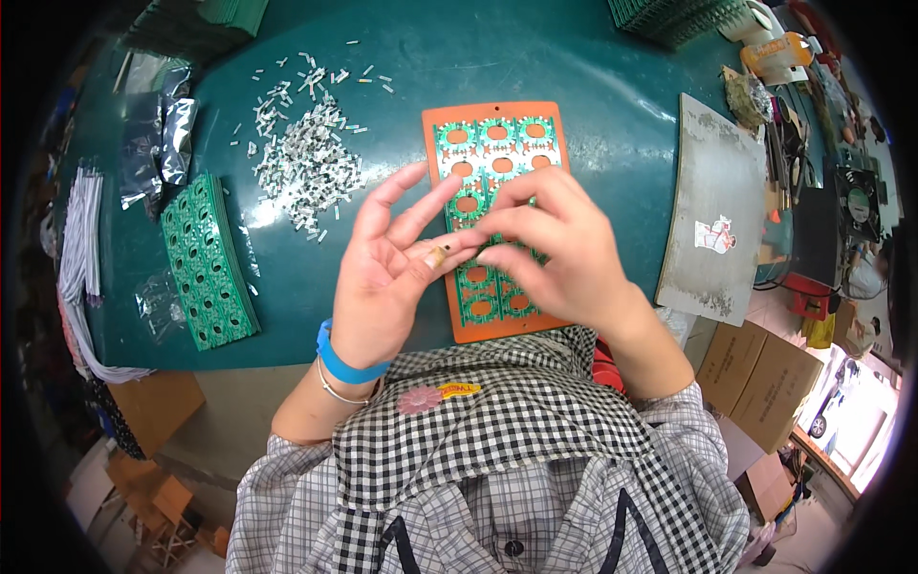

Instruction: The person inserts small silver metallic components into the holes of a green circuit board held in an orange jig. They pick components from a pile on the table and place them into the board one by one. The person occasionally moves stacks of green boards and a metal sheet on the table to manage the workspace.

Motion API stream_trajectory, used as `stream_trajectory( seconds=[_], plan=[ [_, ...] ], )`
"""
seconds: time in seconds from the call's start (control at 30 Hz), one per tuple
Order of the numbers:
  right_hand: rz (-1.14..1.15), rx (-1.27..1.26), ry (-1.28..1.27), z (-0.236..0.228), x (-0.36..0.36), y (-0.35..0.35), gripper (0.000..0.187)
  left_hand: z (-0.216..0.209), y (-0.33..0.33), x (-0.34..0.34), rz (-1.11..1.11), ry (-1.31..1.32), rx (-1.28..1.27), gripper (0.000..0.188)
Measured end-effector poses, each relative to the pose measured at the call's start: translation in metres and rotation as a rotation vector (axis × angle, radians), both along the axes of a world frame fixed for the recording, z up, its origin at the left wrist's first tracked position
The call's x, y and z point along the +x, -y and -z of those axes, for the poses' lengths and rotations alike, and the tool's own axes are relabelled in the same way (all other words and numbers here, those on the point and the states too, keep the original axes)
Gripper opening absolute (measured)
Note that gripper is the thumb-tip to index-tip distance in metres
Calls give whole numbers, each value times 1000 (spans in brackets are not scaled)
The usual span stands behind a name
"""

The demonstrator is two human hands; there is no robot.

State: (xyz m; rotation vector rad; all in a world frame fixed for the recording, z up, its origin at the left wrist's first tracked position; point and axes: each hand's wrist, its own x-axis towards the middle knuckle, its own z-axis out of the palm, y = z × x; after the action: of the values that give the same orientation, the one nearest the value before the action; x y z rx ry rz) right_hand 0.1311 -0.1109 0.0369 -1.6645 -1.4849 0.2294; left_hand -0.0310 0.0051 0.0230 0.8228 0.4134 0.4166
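Palm up, my left hand (387, 253) hovers over the left edge of an orange tray (440, 320). Its index and middle fingers are spread, while the thumb presses toward the other fingers, where a tiny dark part (447, 247) shows. The thumb tip looks yellowish. My right hand (564, 244) has its thumb and index finger closed in a pinch at the left fingertips; what they hold, if anything, is too small to name. Green circuit boards (502, 134) with oval holes fill the tray beneath both hands, which hide its middle.
Left of the tray lies a heap of small white-and-silver parts (311, 167). Farther left are a stack of green boards (206, 263), silver bags (177, 139) and bundled white wires (81, 234). A grey worn board (712, 201) lies right, with cardboard boxes (760, 383) below.
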Motion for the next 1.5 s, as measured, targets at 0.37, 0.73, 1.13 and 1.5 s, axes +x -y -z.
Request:
stream_trajectory(
  seconds=[0.37, 0.73, 1.13, 1.5],
  plan=[
    [-30, 9, -326, 13, 5, 14, 13, -3, -8, -8, 120, -47, 195, 56],
    [197, -275, -738, 27, 14, 52, 5, 34, -97, -49, -260, -937, 1763, 32],
    [150, -332, -391, 23, 6, 44, 9, 40, -96, -42, -316, -823, 1588, 12],
    [130, -308, -271, 24, 5, 42, 14, 42, -102, -52, -373, -543, 748, 14]
  ],
)
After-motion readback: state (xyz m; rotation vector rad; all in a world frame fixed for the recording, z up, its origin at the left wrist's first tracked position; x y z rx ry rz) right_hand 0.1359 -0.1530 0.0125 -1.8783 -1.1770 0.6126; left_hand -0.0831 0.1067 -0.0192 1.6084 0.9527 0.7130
